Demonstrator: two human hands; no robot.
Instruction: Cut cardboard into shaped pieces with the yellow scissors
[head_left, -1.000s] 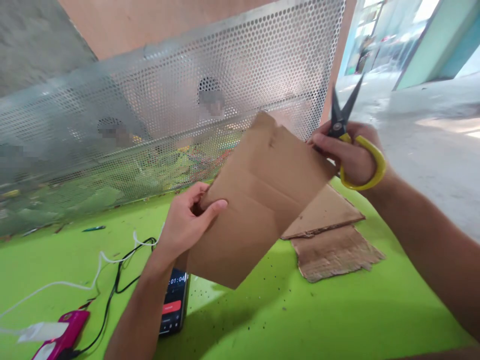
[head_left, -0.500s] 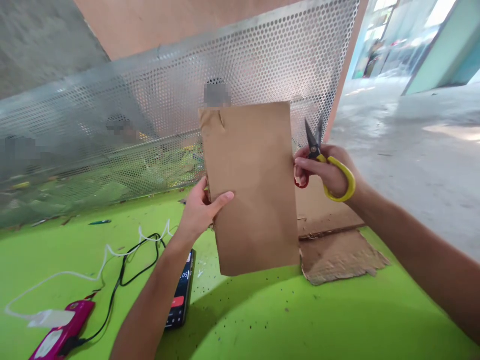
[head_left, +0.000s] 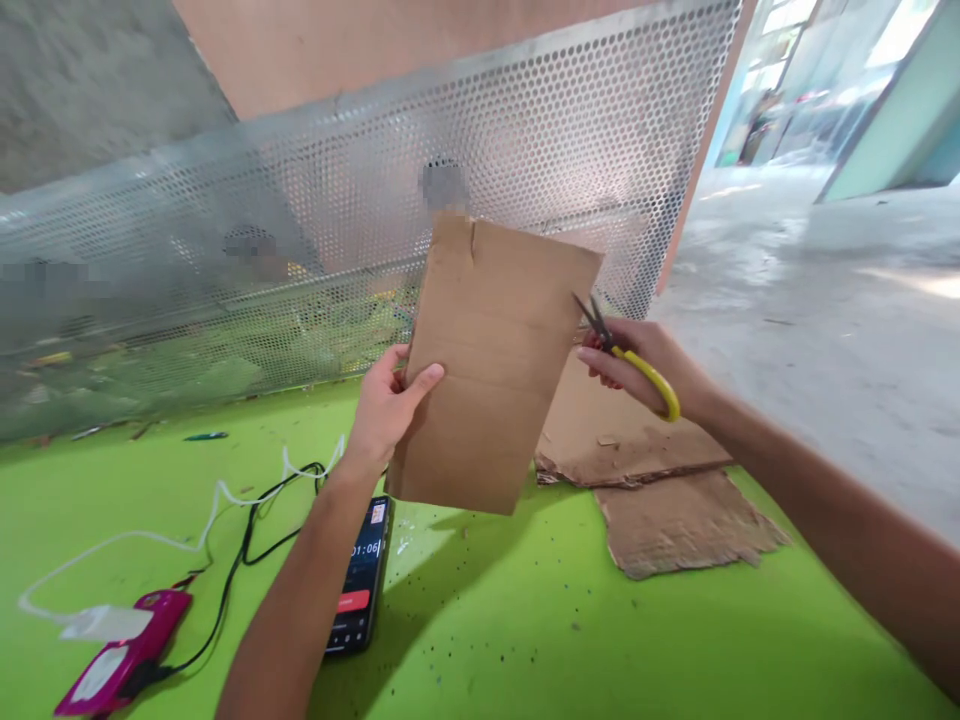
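A perforated metal screen (head_left: 315,230) stands tilted along the far side of a bright green table (head_left: 525,640). Above the table, near its middle, a brown cardboard sheet (head_left: 491,370) is held up off the surface, nearly upright and leaning a little to the right, with a short slit in its top edge. Two torn cardboard scraps (head_left: 675,520) lie flat on the table behind and to the right of it, overlapping. The left hand (head_left: 386,405) pinches the sheet's left edge, thumb pressed on the front face and fingers behind. The right hand (head_left: 645,365) is closed around yellow-handled scissors (head_left: 626,355), whose dark blades are almost together, tips at the sheet's right edge. A phone (head_left: 362,580) with a lit screen lies under the left forearm; a pink device (head_left: 124,665) and cables (head_left: 255,520) lie at the left
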